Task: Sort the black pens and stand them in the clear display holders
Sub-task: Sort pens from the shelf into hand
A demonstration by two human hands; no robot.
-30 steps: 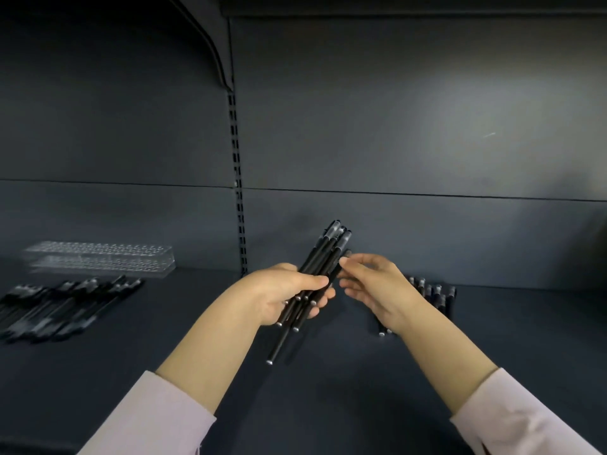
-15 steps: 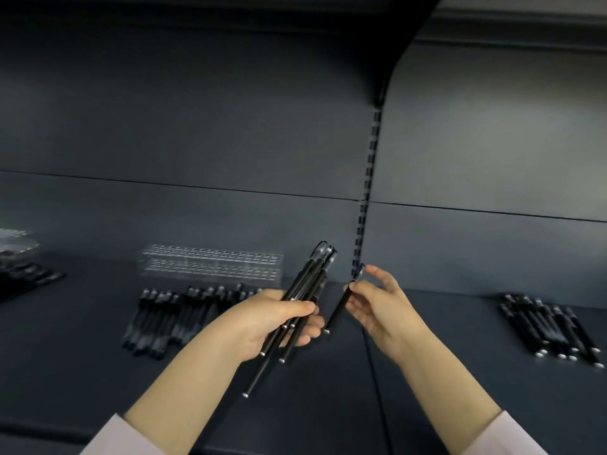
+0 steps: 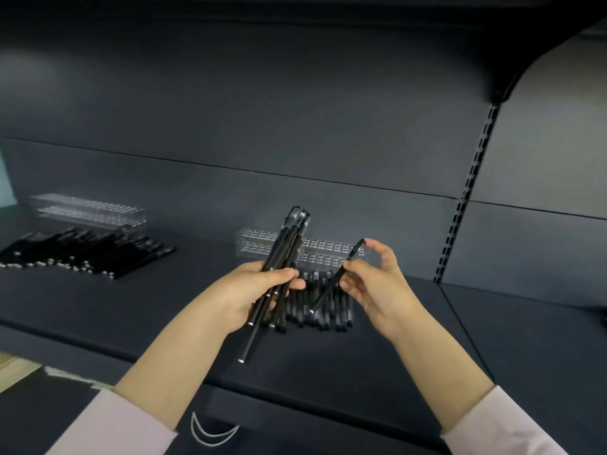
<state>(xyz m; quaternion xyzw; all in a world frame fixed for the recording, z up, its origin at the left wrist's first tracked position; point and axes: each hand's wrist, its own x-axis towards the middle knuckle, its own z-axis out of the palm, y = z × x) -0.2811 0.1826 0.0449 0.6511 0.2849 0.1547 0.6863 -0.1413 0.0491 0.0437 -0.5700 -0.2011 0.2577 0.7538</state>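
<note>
Head view: a single pen (image 3: 335,284) held ready before the holder.
The left hand (image 3: 259,290) clamps its fingers (image 3: 282,275) on a bundle of black pens (image 3: 285,254). The right hand (image 3: 374,284) pinches one pen above the shelf (image 3: 131,316). It is best lowered upright into one hole of the near clear display holder (image 3: 331,252). Two holders and two loose pen rows (image 3: 85,251) show; the bundle's count is unclear.

- A shop's stationery display: dark metal retail shelving, with a long flat shelf (image 3: 131,316) and a panelled back wall (image 3: 262,126).
- At the right, a slotted upright (image 3: 473,192) carries a bracket (image 3: 502,90).
- Clear display holders (image 3: 88,211) stand at the far edge of the shelf.
- Identical black pens (image 3: 82,251) lie in rows like stock.
</note>
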